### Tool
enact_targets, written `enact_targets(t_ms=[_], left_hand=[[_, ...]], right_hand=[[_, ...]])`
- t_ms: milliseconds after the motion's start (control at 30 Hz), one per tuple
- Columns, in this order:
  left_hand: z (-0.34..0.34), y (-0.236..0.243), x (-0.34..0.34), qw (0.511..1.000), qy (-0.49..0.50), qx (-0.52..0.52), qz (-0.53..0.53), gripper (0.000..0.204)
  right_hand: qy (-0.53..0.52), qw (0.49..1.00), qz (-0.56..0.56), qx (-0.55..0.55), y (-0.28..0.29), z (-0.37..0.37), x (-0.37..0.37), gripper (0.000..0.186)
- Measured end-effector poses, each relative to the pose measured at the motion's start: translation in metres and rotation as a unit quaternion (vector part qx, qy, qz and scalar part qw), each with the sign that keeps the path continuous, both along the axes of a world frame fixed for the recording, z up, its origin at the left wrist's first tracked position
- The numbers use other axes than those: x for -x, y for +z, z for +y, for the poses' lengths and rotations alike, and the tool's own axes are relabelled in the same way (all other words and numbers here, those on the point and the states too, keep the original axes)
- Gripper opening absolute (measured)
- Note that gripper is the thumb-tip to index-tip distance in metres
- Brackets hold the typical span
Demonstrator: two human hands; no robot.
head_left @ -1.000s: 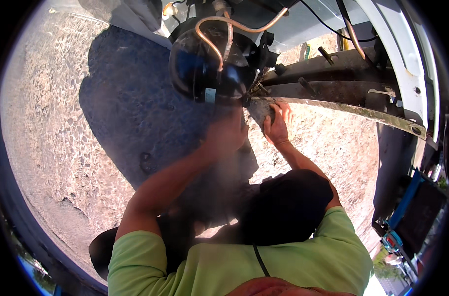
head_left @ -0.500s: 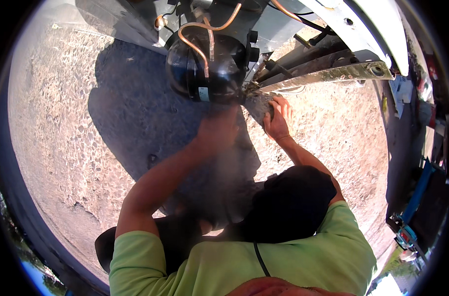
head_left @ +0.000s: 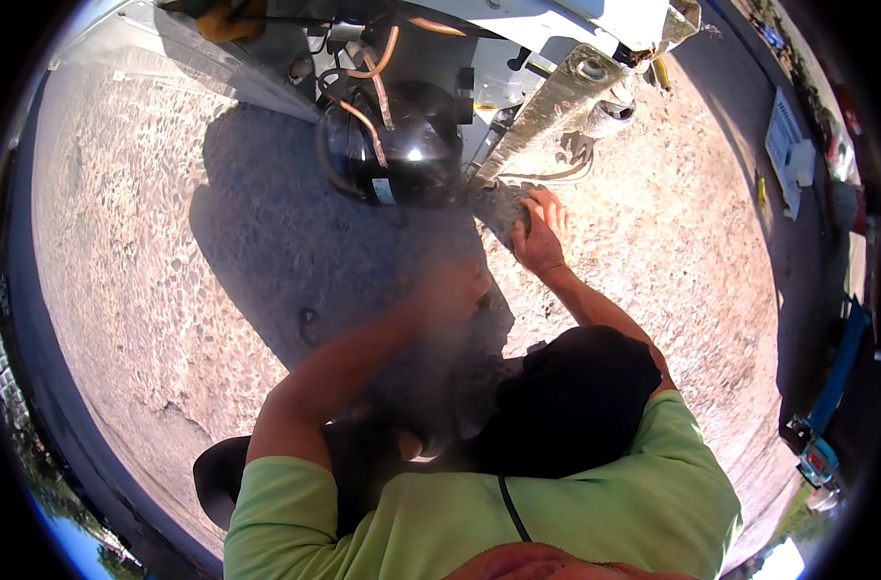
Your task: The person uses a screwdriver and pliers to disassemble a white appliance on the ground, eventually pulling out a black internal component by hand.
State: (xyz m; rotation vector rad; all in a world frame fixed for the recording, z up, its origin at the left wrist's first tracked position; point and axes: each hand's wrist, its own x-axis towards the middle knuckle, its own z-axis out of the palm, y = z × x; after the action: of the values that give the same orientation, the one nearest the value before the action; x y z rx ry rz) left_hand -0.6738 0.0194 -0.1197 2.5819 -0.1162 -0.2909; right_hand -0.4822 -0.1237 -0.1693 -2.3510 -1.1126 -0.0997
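Observation:
A round black compressor [head_left: 392,159] with copper tubes [head_left: 365,121] sits under a white appliance body [head_left: 537,21] at the top of the view. My left hand [head_left: 457,283] is below it, over shaded ground, smeared by motion; I cannot make out its fingers or whether it holds anything. To the right of the compressor, my right hand [head_left: 541,232] rests low by the ground, fingers spread, at the edge of a dark patch. Just above that hand, a dirty metal bracket [head_left: 542,111] slants up to the right from beside the compressor.
Rough, stony pavement [head_left: 141,251] spreads around me, with my shadow across its middle. A thin dark cable [head_left: 557,178] lies beyond my right hand. At the far right are a white slatted panel [head_left: 787,150] and a blue tool [head_left: 818,459]. My dark-clothed knee [head_left: 586,382] is bent below my right forearm.
My left hand has drawn back from the compressor toward me. The bracket and white body have swung up and leftward, and the compressor sits slightly further left. My right hand has hardly moved.

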Motion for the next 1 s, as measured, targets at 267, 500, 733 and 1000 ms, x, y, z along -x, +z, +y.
enact_targets(t_ms=[267, 500, 733, 1000], left_hand=[[-0.006, 0.007, -0.002, 0.998, -0.002, 0.052, 0.026, 0.009], [0.049, 0.133, -0.032, 0.989, 0.025, 0.130, 0.059, 0.024], [0.121, 0.247, -0.016, 0.985, 0.128, 0.115, 0.007, 0.032], [0.138, 0.220, 0.024, 0.976, 0.146, 0.161, -0.032, 0.030]], right_hand=[[0.003, 0.999, 0.032, 0.000, 0.002, -0.003, 0.001, 0.044], [0.003, 1.000, 0.025, -0.013, 0.007, -0.008, -0.001, 0.043], [0.006, 0.999, 0.033, -0.015, 0.011, -0.003, -0.001, 0.043], [-0.014, 0.997, 0.069, 0.034, 0.005, 0.005, -0.017, 0.044]])
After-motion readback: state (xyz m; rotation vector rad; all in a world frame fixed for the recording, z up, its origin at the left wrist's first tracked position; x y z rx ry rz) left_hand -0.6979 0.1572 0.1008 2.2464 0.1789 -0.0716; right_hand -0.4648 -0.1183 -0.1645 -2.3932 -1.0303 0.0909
